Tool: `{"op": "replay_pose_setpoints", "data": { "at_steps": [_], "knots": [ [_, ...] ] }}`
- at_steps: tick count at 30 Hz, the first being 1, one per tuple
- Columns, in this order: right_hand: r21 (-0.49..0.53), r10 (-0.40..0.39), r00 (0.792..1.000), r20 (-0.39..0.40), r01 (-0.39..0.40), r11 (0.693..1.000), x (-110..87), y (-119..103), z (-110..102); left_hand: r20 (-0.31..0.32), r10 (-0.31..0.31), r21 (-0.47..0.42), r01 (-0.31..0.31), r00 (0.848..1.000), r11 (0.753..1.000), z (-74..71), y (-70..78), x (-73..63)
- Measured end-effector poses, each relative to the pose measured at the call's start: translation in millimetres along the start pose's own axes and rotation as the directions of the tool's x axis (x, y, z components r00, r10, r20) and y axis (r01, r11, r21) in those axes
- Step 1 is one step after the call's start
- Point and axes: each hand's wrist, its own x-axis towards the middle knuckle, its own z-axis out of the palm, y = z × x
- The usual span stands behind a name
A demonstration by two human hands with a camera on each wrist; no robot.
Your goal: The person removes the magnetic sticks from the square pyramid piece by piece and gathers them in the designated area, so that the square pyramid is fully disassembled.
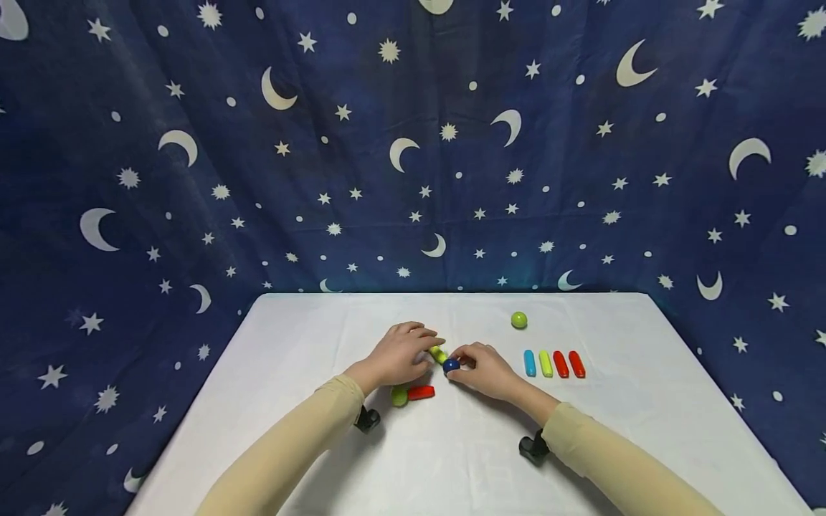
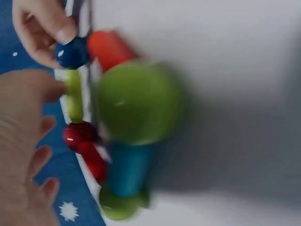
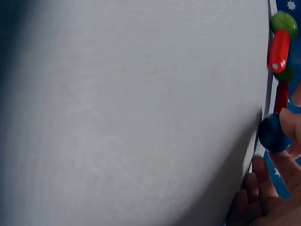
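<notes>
In the head view my right hand (image 1: 487,371) pinches a dark blue ball (image 1: 452,366) between thumb and fingers. The ball meets the end of a yellow-green rod (image 1: 440,355). My left hand (image 1: 396,356) reaches over the other rods and balls, its fingers loosely extended; one fingertip is at the yellow-green rod in the left wrist view. That view also shows a red ball (image 2: 79,135), a red rod (image 2: 94,161), a blue rod (image 2: 128,168) and two green balls, the nearer one (image 2: 141,101) blurred. Another red rod (image 1: 421,392) lies beside a green ball (image 1: 399,396).
Right of my hands a blue rod (image 1: 530,363), a yellow-green rod (image 1: 546,364) and two red rods (image 1: 569,365) lie in a row. Behind them sits a green ball (image 1: 519,319). A dark blue star-patterned cloth (image 1: 452,179) hangs around the white table (image 1: 464,444).
</notes>
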Motion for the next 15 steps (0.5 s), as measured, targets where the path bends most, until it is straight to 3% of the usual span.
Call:
{"op": "replay_pose_setpoints", "data": {
  "at_steps": [3, 8, 12, 15],
  "knots": [
    [0.014, -0.019, 0.999, 0.046, 0.019, 1.000, 0.5, -3.0, 3.2, 0.104, 0.017, -0.006, -0.016, 0.994, 1.000, -4.9, 0.3, 4.4],
    [-0.006, 0.003, 0.999, 0.048, -0.003, 1.000, 5.1, -7.1, 1.7, 0.120, 0.013, -0.040, -0.008, 0.993, 0.999, -9.4, -3.0, 1.2],
    [-0.043, 0.018, 0.999, 0.030, -0.017, 0.999, 10.9, -9.0, 0.8, 0.155, -0.017, -0.186, 0.046, 0.988, 0.981, -11.0, -10.1, -0.7],
    [-0.023, 0.029, 0.999, 0.034, -0.028, 0.999, 14.6, -11.4, 2.3, 0.198, -0.056, -0.310, 0.117, 0.979, 0.944, -8.8, -15.2, -0.3]
  ]
}}
